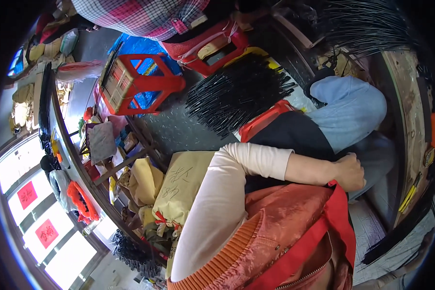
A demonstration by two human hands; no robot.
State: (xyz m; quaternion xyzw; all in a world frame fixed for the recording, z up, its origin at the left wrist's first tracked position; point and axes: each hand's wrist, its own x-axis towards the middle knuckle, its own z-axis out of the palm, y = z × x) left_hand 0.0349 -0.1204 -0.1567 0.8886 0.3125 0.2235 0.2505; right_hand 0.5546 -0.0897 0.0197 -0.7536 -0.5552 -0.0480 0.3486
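Observation:
My left arm, in a cream sleeve pushed up the forearm, bends at the elbow and crosses in front of my rust-coloured vest (280, 217). At its end my left hand (350, 173) is closed with the fingers curled; whatever they hold, if anything, is hidden. The hand is next to grey-blue cloth (353, 106), and I cannot tell whether that is a sleeve or a trouser leg. My right hand does not show. Beyond my dark-clothed lap (290, 135), a big pile of thin black rods (241, 92) lies over a red plastic stool (263, 121).
Another person in a plaid garment (140, 17) is at the top, beside a red stool (222, 48). Another red stool (145, 84) lies near blue sheeting. A tan sack (183, 179) stands left of my elbow. At the right, a wooden board (408, 106) bears yellow-handled pliers (410, 195).

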